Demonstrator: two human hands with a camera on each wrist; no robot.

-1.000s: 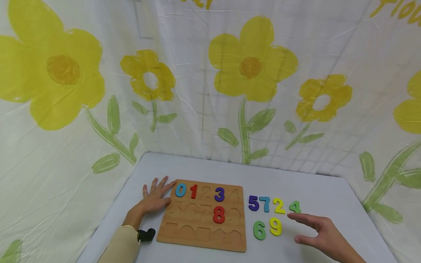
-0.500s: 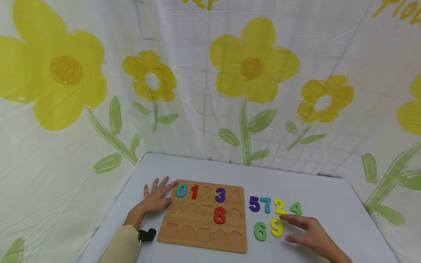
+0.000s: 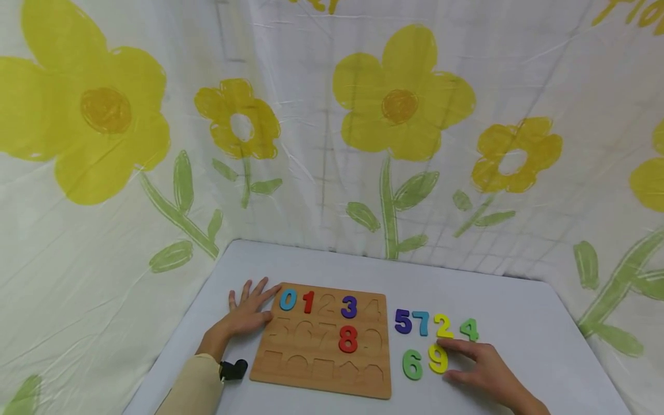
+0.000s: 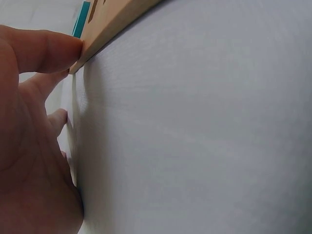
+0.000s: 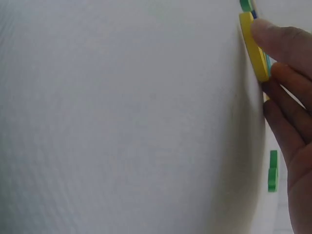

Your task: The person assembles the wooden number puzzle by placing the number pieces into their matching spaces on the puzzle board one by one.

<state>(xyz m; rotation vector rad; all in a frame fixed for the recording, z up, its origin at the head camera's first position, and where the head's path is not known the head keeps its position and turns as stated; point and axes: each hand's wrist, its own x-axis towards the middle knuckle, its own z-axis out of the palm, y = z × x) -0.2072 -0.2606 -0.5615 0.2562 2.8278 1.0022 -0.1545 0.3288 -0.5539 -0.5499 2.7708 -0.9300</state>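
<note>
A wooden number board (image 3: 311, 369) lies on the table with a blue 0 (image 3: 287, 300), a red 1 (image 3: 308, 301), a purple 3 (image 3: 349, 306) and a red 8 (image 3: 347, 339) seated in it. My left hand (image 3: 248, 314) lies flat beside it, thumb (image 4: 44, 48) against the board's edge (image 4: 112, 19). My right hand (image 3: 467, 362) reaches to the yellow 9 (image 3: 437, 358). Its thumb (image 5: 278, 39) presses the 9's edge (image 5: 253, 44) and the forefinger sits at the opposite side. The 9 lies flat.
Loose numbers lie right of the board: purple 5 (image 3: 402, 321), teal 7 (image 3: 421, 323), yellow 2 (image 3: 442, 325), green 4 (image 3: 468, 329) and green 6 (image 3: 412, 365). A flowered cloth (image 3: 332, 144) hangs close behind and around the grey table (image 3: 321, 265).
My right hand has slid left and forward from beside the green 4 to the yellow 9 and now touches it. The left hand and the board have stayed put.
</note>
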